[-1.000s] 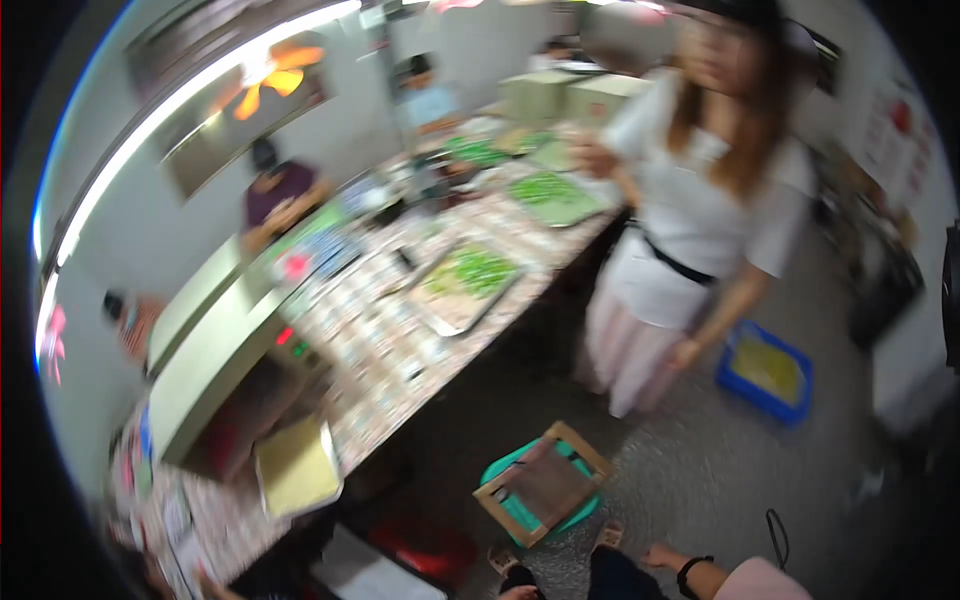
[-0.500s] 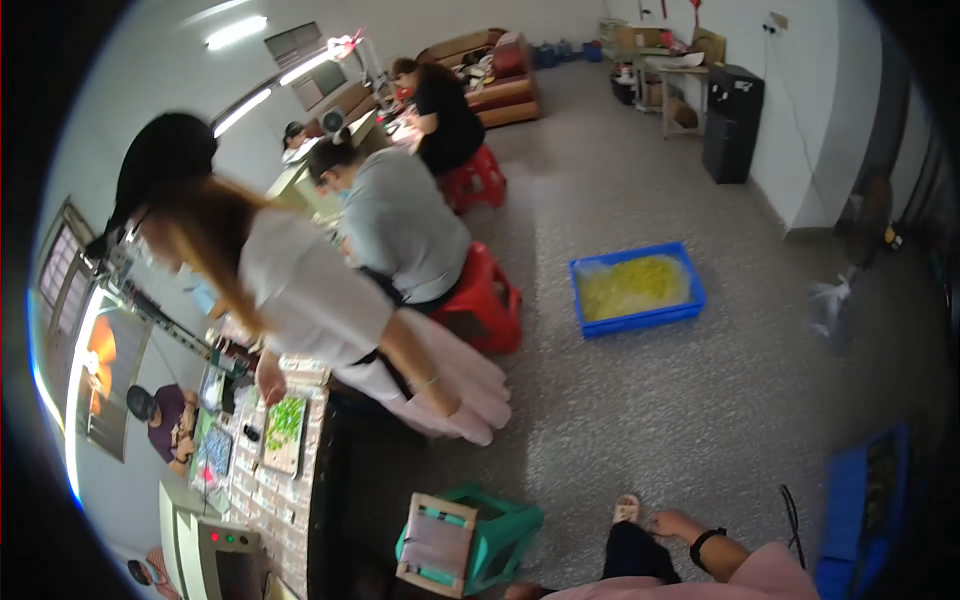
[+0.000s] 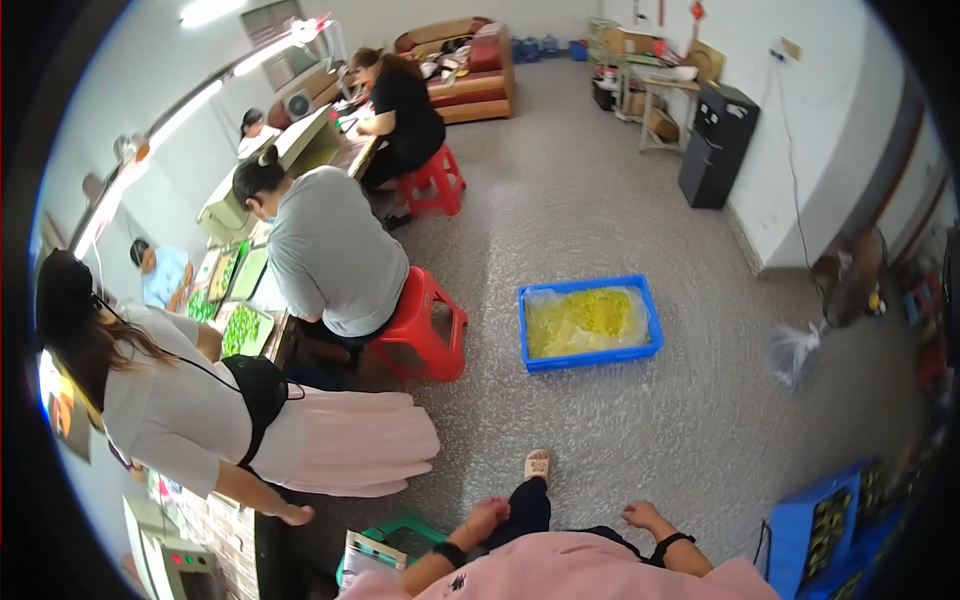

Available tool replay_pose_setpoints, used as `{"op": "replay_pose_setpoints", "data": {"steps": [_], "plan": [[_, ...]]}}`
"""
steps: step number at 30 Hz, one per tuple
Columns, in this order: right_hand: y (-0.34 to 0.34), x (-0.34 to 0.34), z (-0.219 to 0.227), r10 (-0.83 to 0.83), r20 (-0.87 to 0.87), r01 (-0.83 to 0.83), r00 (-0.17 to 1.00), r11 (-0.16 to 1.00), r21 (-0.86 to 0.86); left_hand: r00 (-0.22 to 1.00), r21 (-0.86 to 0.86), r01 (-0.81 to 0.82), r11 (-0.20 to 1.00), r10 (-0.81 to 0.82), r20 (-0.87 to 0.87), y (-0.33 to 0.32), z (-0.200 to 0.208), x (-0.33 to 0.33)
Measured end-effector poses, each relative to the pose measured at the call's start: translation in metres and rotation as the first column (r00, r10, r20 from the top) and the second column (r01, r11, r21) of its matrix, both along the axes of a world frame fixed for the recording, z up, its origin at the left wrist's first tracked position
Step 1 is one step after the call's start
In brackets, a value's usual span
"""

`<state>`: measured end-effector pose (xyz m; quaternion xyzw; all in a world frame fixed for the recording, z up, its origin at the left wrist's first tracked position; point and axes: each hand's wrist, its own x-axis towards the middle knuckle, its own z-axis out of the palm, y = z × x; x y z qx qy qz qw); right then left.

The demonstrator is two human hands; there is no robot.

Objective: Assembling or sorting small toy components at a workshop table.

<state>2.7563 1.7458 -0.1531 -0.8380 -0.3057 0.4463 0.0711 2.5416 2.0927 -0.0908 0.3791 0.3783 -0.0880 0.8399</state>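
My left hand (image 3: 487, 517) hangs in front of my dark trousers, its fingers loosely curled, with nothing seen in it. Out to the right, over the grey floor, my right hand (image 3: 645, 516) is also loosely curled and shows nothing held. Both wrists wear black bands. A green stool (image 3: 405, 528) stands beside my left forearm, with a wooden-framed panel (image 3: 370, 558) on it, partly hidden by my arm. Ahead on the floor lies a blue crate (image 3: 590, 362), lined with clear plastic and holding yellow-green pieces (image 3: 605, 312).
A person in a white top and pink skirt (image 3: 340, 440) stands at my left. Beyond, a person sits on a red stool (image 3: 425, 330) at a bench with trays of green pieces (image 3: 243, 330). Blue crates (image 3: 800, 540) stand at right; a plastic bag (image 3: 795, 352) lies farther off.
My view has shifted forward and turned. My left hand has come into full view. The green stool now sits lower and farther left, and the standing person appears farther left.
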Motion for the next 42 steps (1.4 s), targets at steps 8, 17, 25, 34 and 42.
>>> {"op": "replay_pose_setpoints", "data": {"steps": [8,17,25,34,42], "plan": [[0.022,0.144,0.067,-0.742,-0.262,0.787,0.617,0.579,0.214,0.912,-0.038,0.241,0.970,-0.240,-0.334,0.053,0.021,0.202],[-0.091,0.289,0.024,-0.889,-0.357,0.943,0.287,0.327,-0.057,0.953,-0.199,0.151,0.968,-0.196,-0.231,0.007,-0.014,0.408],[-0.207,0.549,-0.029,-0.733,-0.111,0.724,0.671,0.681,-0.111,0.842,0.178,0.370,0.912,-0.248,-0.480,-0.122,-0.022,0.565],[-0.078,0.844,0.028,-0.464,-0.123,0.480,0.877,0.851,0.212,0.966,-0.009,0.096,0.995,-0.095,-0.240,-0.148,0.033,0.796],[-0.020,1.048,0.031,-0.438,-0.059,0.442,0.897,0.883,0.161,0.925,-0.305,-0.366,0.879,0.308,-0.222,-0.018,-0.023,0.978]]}}
